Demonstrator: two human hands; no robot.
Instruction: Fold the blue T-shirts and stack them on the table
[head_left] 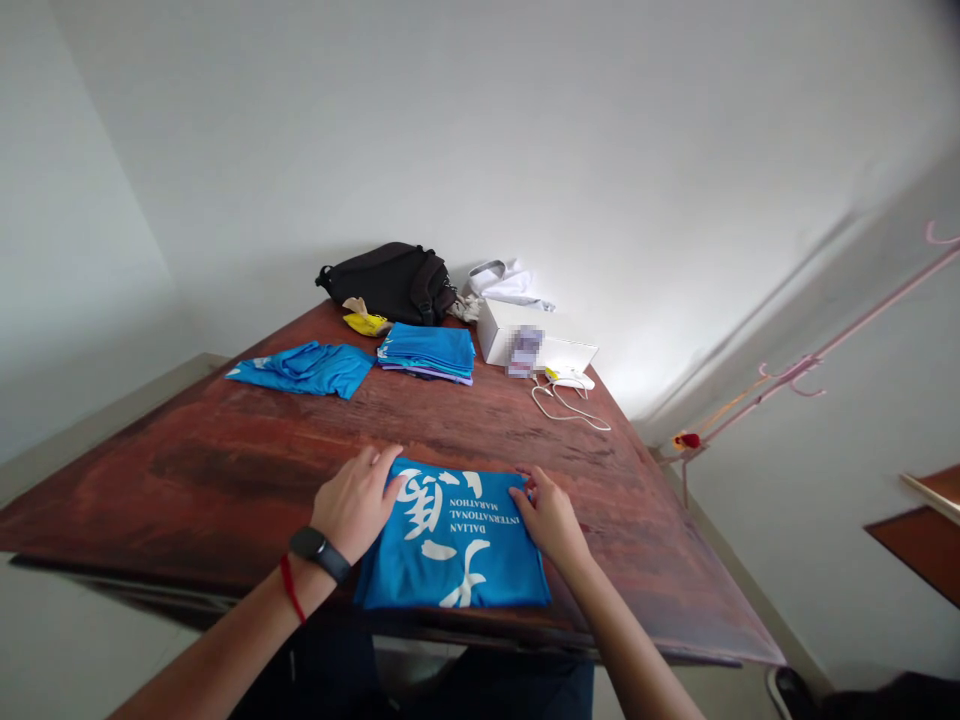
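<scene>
A blue shirt [502, 575] with white lettering and brush-like marks lies folded flat at the table's near edge. At its far left corner my left hand [356, 503] is closed on the fabric, thumb on the cloth. My right hand [553, 515] has its fingers curled round the far right corner, thumb on top. Farther back, a crumpled blue cloth [300, 370] lies at the left. Beside it is a stack of folded blue garments [427, 350], with a purple layer low in the stack.
On the wooden table [247, 480], a black bag [382, 283] stands by the wall near a yellow item [366, 323]. Right of it are white fabric [510, 283], a white box [495, 330] and a white cable [562, 413]. A pink rack [780, 375] stands at the right.
</scene>
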